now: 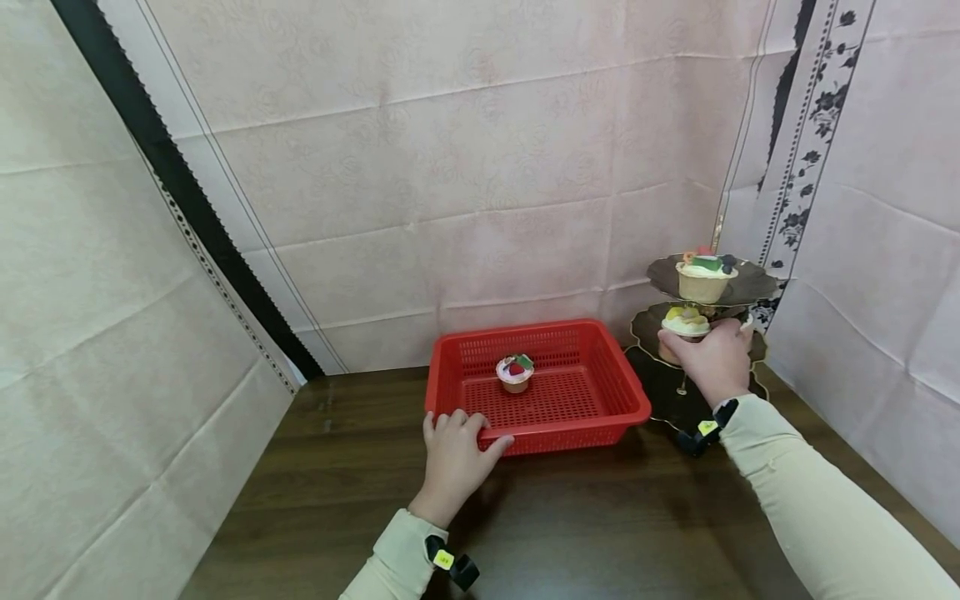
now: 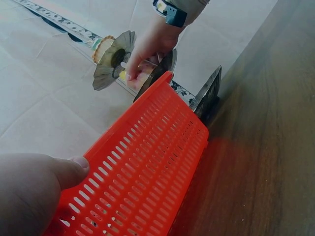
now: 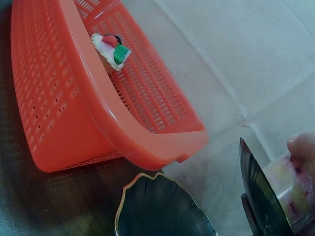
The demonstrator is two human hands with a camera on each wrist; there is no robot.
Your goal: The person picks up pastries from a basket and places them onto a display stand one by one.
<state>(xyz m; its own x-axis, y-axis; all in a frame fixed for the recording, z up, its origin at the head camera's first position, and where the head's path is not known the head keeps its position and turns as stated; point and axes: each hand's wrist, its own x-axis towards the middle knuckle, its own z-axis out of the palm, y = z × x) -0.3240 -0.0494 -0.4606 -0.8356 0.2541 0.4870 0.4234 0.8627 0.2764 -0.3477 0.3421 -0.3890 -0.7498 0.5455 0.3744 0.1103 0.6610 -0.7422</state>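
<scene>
My left hand (image 1: 455, 458) grips the front left rim of a red plastic basket (image 1: 562, 440), fingers over the edge and thumb on the outer side. Inside the basket stands a small cupcake (image 1: 515, 375) with white cream and red and green toppings. At the right, my right hand (image 1: 716, 358) holds a cupcake (image 1: 686, 323) with yellow topping at the middle tier of a dark, gold-edged tiered stand (image 1: 645, 325). In the right wrist view this cupcake (image 3: 288, 189) shows pink-spotted sides beside the tier plate. Whether its base touches the plate, I cannot tell.
Another cupcake (image 1: 701, 283) with mixed toppings sits on the stand's top tier. The stand's bottom plate (image 3: 157, 209) lies close to the basket's right end. Pale cloth walls (image 1: 510, 183) rise behind and beside the dark wooden table (image 1: 600, 525).
</scene>
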